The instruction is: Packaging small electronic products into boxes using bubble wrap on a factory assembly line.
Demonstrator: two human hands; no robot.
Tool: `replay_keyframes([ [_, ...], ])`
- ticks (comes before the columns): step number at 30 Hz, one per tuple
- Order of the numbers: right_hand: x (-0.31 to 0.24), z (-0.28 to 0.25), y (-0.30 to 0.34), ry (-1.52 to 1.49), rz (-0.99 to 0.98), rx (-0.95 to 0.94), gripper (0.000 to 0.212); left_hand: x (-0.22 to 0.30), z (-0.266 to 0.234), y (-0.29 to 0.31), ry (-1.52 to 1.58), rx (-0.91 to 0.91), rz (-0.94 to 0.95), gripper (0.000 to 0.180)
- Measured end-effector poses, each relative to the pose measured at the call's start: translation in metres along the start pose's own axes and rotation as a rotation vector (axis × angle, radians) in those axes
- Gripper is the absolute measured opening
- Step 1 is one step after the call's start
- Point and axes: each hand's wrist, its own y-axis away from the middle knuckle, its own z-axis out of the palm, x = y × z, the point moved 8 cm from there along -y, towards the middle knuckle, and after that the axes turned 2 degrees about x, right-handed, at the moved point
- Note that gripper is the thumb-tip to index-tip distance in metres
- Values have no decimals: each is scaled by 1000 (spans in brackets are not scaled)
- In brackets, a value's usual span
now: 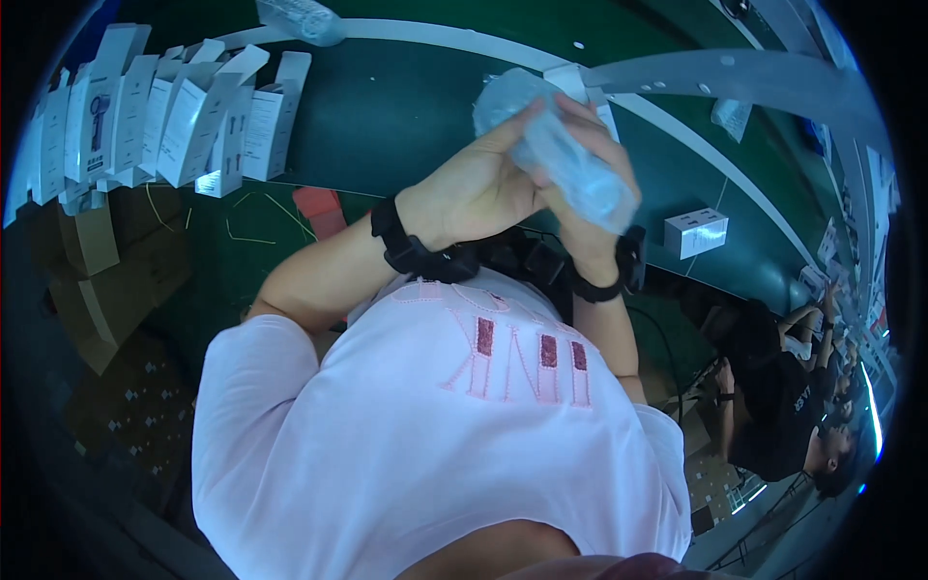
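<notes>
A translucent plastic bag [586, 176], wrapped round something I cannot make out, is held above the near edge of the green table. My right hand [601, 145] curls over its far side with bent fingers. From the left, my left hand [488, 188] meets the bag with its fingers closed on it, the fingertips partly hidden by the plastic. Just beyond both hands, a white box [565, 79] shows in part. To the right, a small white box [696, 233] rests by the table's near edge.
Several upright white boxes [184, 121], some with raised flaps, line the table's left end. More bagged items lie at the far side [302, 21] and right [732, 118]. A grey metal bar [735, 82] crosses the upper right. Brown cartons [106, 280] stand lower left; a co-worker [773, 396] sits right.
</notes>
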Motion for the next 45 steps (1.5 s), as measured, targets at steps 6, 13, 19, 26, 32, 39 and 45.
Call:
replay_keyframes([
  [6,65,-197,81,-554,642,721,54,12,-131,-73,-1518,659,-277,97],
  [13,20,-289,72,-93,433,719,33,34,-142,-128,-1880,815,-32,37],
  [19,-46,-307,21,-500,118,851,42,-100,27,-75,-2702,-184,22,32],
  [26,-39,-222,-18,-714,114,297,49,-125,60,-41,-2558,-242,386,26],
  [32,-38,-193,-7,-336,200,291,27,-96,8,-27,-2196,10,794,41],
  [39,11,-165,6,-158,842,-173,45,-114,1,-25,-1808,80,598,22],
  [45,-1,-167,-35,242,678,-516,40,-78,21,-13,-1934,-64,829,17],
])
